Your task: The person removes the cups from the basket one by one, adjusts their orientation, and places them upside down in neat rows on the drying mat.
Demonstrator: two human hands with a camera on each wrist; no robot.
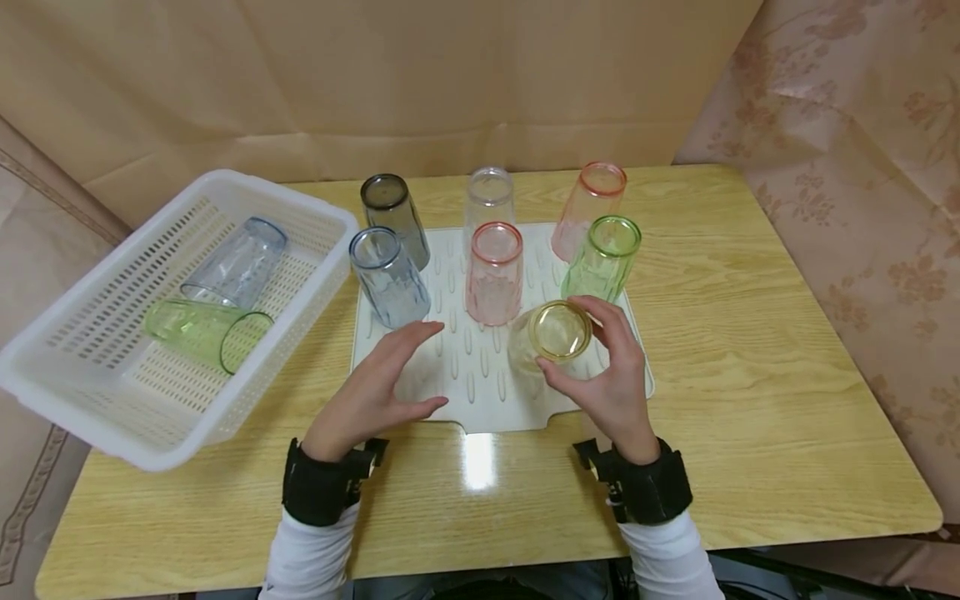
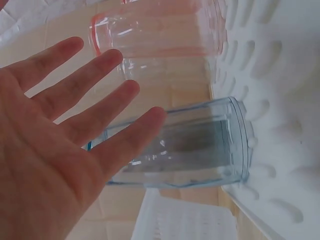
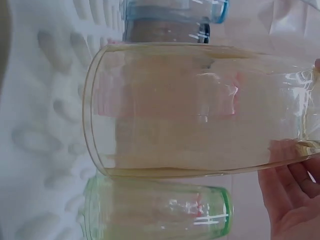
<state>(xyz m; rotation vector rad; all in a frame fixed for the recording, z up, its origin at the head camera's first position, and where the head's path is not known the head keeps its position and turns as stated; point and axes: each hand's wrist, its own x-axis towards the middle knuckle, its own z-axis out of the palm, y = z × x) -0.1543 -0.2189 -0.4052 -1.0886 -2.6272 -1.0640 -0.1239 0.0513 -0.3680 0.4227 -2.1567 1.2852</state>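
Observation:
My right hand (image 1: 613, 379) grips a yellow-tinted drinking glass (image 1: 561, 331) between thumb and fingers near its base, which faces up. The glass stands mouth down at the near right of a white ridged draining mat (image 1: 468, 408); whether its rim touches the mat I cannot tell. To the left, my left hand (image 1: 375, 387) hovers over the mat's near edge with fingers spread, holding nothing. Just beyond it is an upturned blue glass (image 1: 392, 283), also large in the left wrist view. A pink glass (image 1: 494, 279) and a green glass (image 1: 602, 260) stand upside down behind the yellow one.
In the back row are upturned dark grey (image 1: 397, 217), colourless (image 1: 491, 200) and pink-rimmed (image 1: 588, 208) glasses. A white perforated basket (image 1: 82, 408) at left holds a blue glass (image 1: 238, 262) and a green glass (image 1: 195, 329) lying on their sides. Everything rests on a wooden table (image 1: 765, 375).

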